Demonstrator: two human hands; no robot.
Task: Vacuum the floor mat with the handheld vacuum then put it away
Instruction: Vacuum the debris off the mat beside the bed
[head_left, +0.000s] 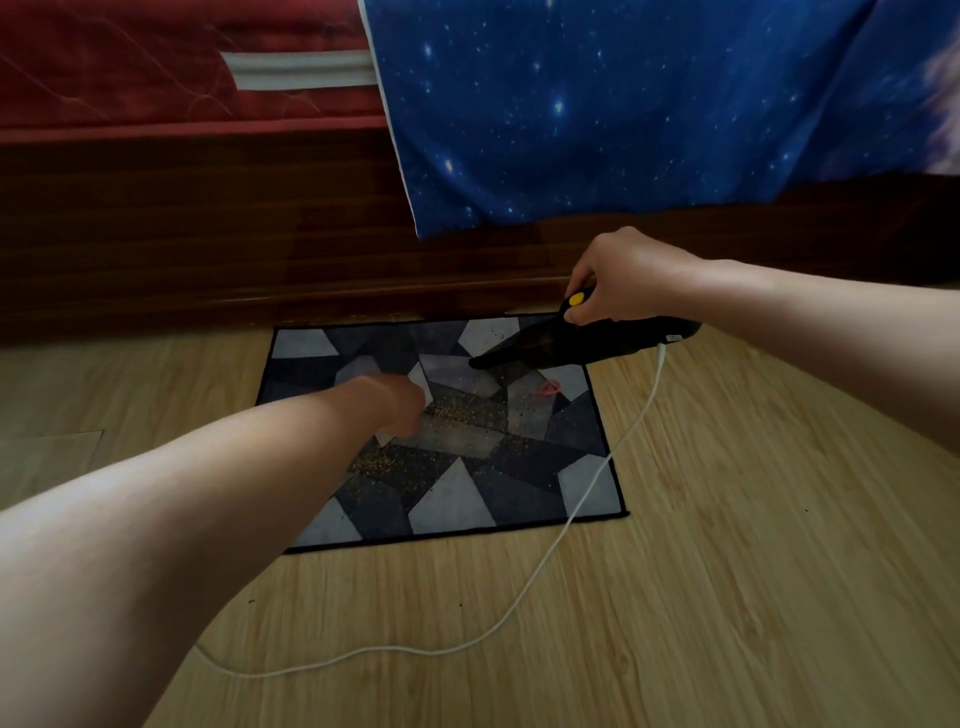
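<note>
**Head view, vacuuming stage.** The right hand (618, 280), at centre right of the frame, gripped the black handheld vacuum with a yellow switch (597, 343) from above. Its fingers were wrapped round the handle, with one digit beside the switch, presumably so that power could be controlled without regripping. The vacuum's body lay directly beneath those fingers, and its tapered nozzle pointed left. The nozzle tip sat low over the upper middle of the rectangular floor mat patterned in grey, navy and white triangles (452, 504); whether the tip touched the fabric could not be told.

The scattered yellow-brown grains (467, 413) lay just below and left of the nozzle, at the mat's centre, so most of the cleaning appeared undone. A small pink loop (550, 388) lay on the mat just below the vacuum's body.

The left hand (397, 410) was at the mat's centre left, beside the grains, probably to pin the light mat against suction. It was blurred and seen from behind the wrist, so the state of its fingers could not be told.

The thin white cord (415, 651) ran from the vacuum's rear, past the mat's right edge, across the pale wood-grain floor (727, 571) toward the lower left. Across the upper frame stood a dark wooden bed frame (208, 234), a red mattress (130, 67) and a blue star-print sheet (623, 104).
</note>
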